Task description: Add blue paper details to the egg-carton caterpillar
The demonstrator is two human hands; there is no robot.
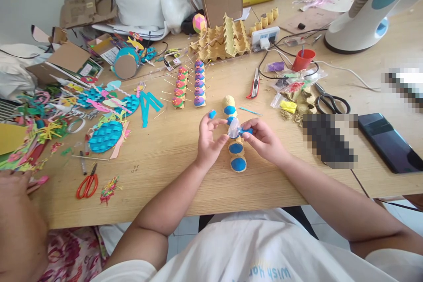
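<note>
Clear wrapper (pixel 234 128) and blue clay (pixel 246 131) over an egg-carton strip (pixel 235 148).
Left hand (pixel 210 139): blue dab (pixel 212 114) on fingertip, 11 o'clock; grip part-open at wrapper, hold uncertain. Strip: beneath, 12 to 6 o'clock. Right hand (pixel 264 140): grip pinched on clay at 9 o'clock. Hard pulling could tear the wrapper and smear the strip.
</note>
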